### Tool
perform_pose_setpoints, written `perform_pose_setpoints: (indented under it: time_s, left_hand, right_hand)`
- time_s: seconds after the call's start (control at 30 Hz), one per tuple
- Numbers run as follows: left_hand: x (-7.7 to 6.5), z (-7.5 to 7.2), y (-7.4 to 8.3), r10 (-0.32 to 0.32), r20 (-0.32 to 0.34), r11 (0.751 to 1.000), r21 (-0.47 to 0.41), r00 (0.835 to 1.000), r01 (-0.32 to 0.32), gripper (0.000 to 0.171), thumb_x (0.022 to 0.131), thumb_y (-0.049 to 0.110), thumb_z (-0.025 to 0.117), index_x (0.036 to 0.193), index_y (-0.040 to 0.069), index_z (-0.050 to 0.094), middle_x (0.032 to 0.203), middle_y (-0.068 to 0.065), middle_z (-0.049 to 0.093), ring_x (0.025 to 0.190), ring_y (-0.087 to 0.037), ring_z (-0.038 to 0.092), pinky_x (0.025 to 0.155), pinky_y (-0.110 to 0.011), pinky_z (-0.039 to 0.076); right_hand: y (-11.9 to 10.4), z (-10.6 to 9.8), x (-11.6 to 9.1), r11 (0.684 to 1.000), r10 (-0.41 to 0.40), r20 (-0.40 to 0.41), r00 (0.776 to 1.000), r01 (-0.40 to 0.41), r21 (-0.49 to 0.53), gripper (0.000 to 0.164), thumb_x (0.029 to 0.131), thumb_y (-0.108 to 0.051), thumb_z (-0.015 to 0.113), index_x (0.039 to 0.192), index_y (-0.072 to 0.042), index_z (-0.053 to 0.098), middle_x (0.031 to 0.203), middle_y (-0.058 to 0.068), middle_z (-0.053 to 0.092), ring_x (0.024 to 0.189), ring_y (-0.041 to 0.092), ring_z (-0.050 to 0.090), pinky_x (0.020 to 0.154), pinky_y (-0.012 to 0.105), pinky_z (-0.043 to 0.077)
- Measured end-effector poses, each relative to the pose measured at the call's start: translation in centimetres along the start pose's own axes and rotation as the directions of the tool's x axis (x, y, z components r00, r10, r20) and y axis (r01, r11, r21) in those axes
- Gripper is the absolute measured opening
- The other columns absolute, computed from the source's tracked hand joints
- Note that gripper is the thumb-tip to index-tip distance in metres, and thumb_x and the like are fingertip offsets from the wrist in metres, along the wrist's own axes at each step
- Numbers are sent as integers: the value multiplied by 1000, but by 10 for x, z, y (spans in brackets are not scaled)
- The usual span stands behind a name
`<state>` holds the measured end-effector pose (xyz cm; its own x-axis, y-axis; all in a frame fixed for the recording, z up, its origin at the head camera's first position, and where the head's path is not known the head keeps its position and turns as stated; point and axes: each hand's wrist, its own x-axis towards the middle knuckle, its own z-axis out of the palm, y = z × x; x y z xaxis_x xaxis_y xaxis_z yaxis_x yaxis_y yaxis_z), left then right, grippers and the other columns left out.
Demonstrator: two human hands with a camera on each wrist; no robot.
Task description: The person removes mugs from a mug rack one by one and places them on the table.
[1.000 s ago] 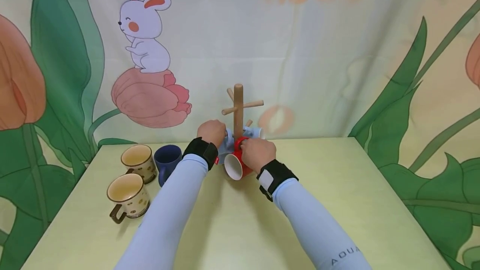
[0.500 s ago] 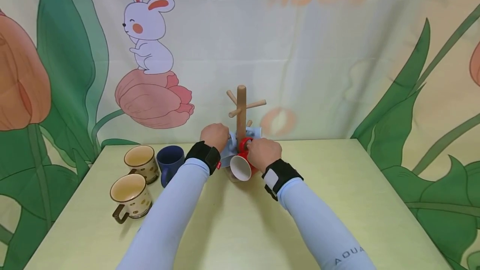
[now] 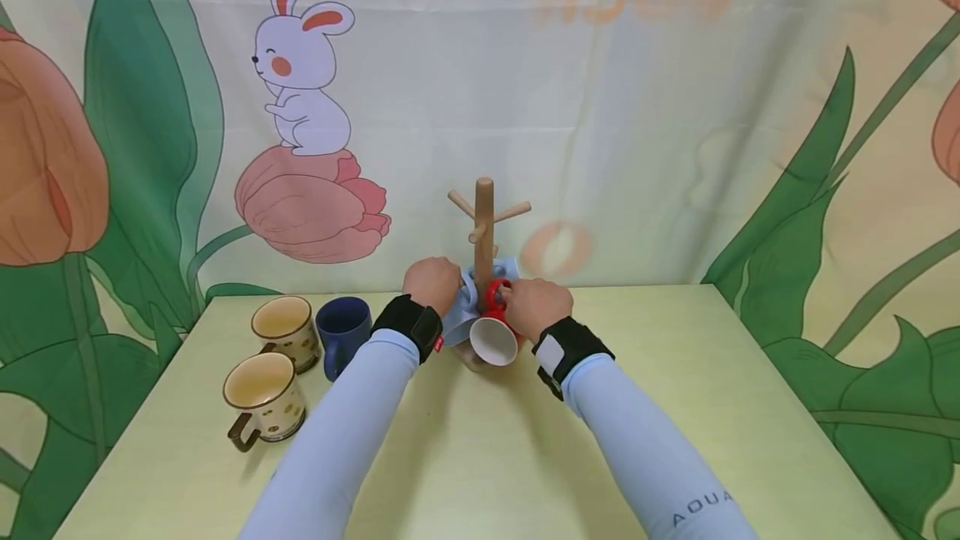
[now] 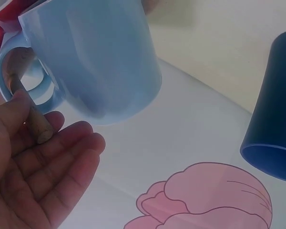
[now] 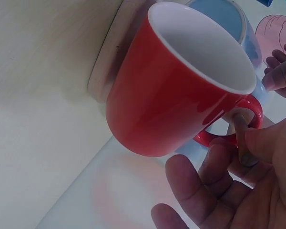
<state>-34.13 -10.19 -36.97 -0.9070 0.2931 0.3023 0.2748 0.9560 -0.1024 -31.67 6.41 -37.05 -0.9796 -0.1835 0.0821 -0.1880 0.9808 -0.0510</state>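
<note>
A wooden mug tree (image 3: 484,227) stands upright near the back edge of the table. My left hand (image 3: 432,286) pinches one of its lower pegs (image 4: 39,125) between thumb and fingers. From that peg a light blue mug (image 4: 93,57) hangs by its handle, tilted. On the other side, my right hand (image 3: 538,308) pinches another lower peg (image 5: 243,140), which passes through the handle of a red mug (image 5: 167,95). The red mug's white inside faces forward in the head view. Behind the post hangs a second light blue mug (image 3: 506,267), partly hidden.
Left of the mug tree, a dark blue mug (image 3: 344,327) and two cream patterned mugs, one behind (image 3: 288,332) and one nearer (image 3: 264,398), stand on the pale table (image 3: 645,407). A printed cloth (image 3: 637,123) hangs right behind the table.
The mug tree has turned in my hands: its upper front peg and the red mug have swung to the right. Both hands keep their hold on the pegs, and the view has shifted slightly.
</note>
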Motion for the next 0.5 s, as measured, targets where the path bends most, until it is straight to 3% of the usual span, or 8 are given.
perform_pose_setpoints:
  time_s: [0.23,0.5]
  left_hand:
    - [-4,-1,3,6,-25,1000,10,1000,-6,23,94,24,68,92,3,78,83,-13,72,74,-28,69,66,-43,58]
    - [-7,-3,4,-15,10,999,-31,1000,16,22,95,23,67,93,3,78,85,-14,73,76,-29,70,67,-44,58]
  right_hand:
    - [1,-2,1,1000,29,14,999,-29,8,33,100,-39,54,92,-14,73,67,6,62,69,26,66,57,44,54]
    - [2,-1,6,998,59,44,997,-59,4,37,101,-40,50,101,-11,72,78,8,67,76,28,66,58,43,53]
